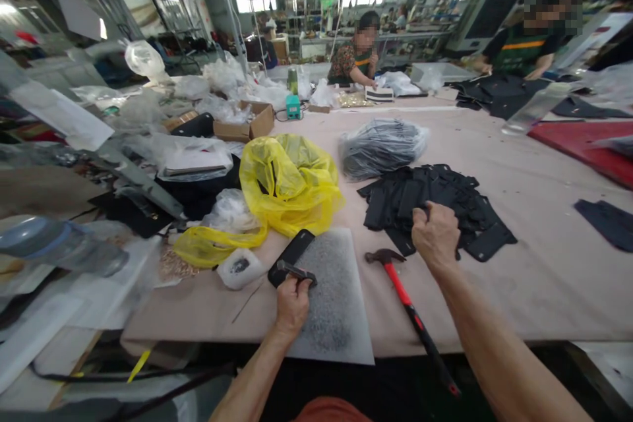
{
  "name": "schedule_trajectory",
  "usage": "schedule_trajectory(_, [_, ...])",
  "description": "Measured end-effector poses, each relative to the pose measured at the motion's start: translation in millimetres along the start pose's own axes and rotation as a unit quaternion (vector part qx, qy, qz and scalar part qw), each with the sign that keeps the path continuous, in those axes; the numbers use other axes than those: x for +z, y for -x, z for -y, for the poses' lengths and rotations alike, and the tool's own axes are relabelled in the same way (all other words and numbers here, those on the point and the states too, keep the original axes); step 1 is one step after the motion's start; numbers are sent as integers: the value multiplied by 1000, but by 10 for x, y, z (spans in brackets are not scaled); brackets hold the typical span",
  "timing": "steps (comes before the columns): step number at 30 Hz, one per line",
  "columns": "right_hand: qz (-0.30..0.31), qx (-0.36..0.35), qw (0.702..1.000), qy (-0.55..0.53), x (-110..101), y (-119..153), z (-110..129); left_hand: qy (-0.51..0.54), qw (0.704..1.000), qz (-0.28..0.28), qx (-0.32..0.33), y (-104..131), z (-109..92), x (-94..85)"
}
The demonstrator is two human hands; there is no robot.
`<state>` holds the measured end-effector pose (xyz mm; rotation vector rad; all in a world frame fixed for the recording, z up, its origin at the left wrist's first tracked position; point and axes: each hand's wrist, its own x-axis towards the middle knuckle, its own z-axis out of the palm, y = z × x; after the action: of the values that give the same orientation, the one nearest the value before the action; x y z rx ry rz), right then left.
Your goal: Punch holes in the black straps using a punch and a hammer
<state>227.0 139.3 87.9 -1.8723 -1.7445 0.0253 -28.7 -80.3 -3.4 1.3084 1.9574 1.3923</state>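
On my view, the left hand [291, 306] pinches a short dark metal tool [293, 270] across a black round-cornered piece [297, 247] at the speckled white sheet's [339, 297] left edge. Right of the sheet, a red-and-black-handled claw hammer [408, 303] points grip-nearward, presumably for reach; beyond, the right hand [436, 232] curls at the flat black pieces [393, 201], its grip unclear to me.

Right hand [436, 234] at black pieces [487, 227], grip unclear.

Both bare forearms [260, 372] [487, 323] reach forward, left hand [293, 300] pinching, right hand [436, 232] farther out and curled
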Motion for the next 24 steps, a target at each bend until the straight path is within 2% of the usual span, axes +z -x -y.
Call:
schedule_trajectory(2, [80, -107, 989, -59, 132, 218, 253, -2, 1000, -3, -2, 0, 21, 9])
schedule_trajectory(4, [194, -211, 950, -121, 325, 541, 602, -4, 1000, 2, -4, -5, 39, 12])
schedule_trajectory(6, [262, -308, 905, -131, 513, 847, 985, -10, 1000, 4, -3, -9, 48, 5])
schedule_trajectory(8, [292, -393, 865, -105, 651, 1052, 1333, -24, 1000, 1, 4, -11, 47, -4])
schedule_trajectory(10, [305, -462, 830, -66, 732, 1144, 1599, -41, 999, -2, 15, -12, 42, -11])
schedule_trajectory(13, [317, -513, 798, -15, 783, 1142, 1819, -51, 998, 1, 28, -12, 45, -12])
schedule_trajectory(15, [332, -509, 794, -1, 785, 1101, 1862, -52, 998, 3, 23, -11, 59, -9])
schedule_trajectory(18, [376, -443, 813, -17, 728, 1013, 1772, -45, 999, 6, 7, -12, 84, -4])
schedule_trajectory(22, [380, -319, 868, -29, 495, 932, 1333, -14, 1000, 10, 4, -18, 73, -4])
schedule_trajectory(24, [366, -207, 904, -76, 342, 971, 1030, -2, 1000, 14, 7, -24, 45, -8])
